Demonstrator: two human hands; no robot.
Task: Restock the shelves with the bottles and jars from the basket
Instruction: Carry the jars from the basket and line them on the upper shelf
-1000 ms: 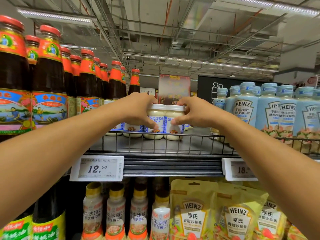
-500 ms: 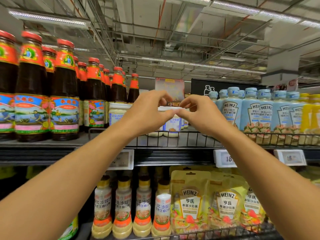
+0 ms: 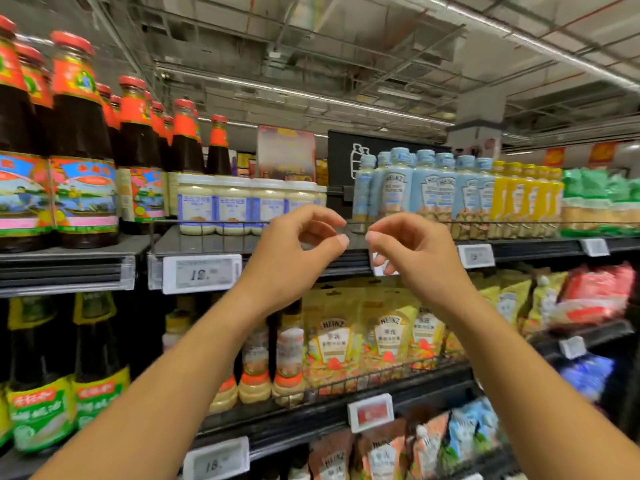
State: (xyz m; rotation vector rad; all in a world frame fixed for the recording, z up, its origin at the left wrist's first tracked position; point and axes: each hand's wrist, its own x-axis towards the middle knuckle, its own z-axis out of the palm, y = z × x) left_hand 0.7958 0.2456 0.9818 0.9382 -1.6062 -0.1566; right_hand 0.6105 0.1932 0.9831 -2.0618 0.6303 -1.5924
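Upper shelf [image 3: 194, 242]: four white-lidded jars [image 3: 232, 206] stand side by side along its front edge, between the dark sauce bottles [image 3: 83, 133] at the left end and the pale blue bottles [image 3: 429, 188] towards the right. A fifth jar shows only as a sliver at the right of the row. About seven blue caps can be counted. The dark bottles stand in overlapping ranks, roughly ten red caps, so the count is not reliable. The yellow bottles [image 3: 519, 195] beyond the blue ones are too blurred to count.

Four price tags [image 3: 202, 273] sit on the shelf's front edge, and the second is partly covered by the right hand [image 3: 415, 254]. On the lower shelf [image 3: 398, 386], three pouches [image 3: 332, 337] face front. The orange-based dressing bottles [image 3: 289, 368] beside them are partly hidden by the left forearm.

Both hands hold nothing. The left hand [image 3: 294, 251] and the right hover in front of the upper shelf's front edge, their fingers [image 3: 322, 213] loosely curled with thumb and forefinger apart.

Change: half a second ago both hands rested on a jar lid on the shelf. They are now off it and drawn back, leaving the jar row uncovered. The view has swung right and takes in more of the shelf's right end.
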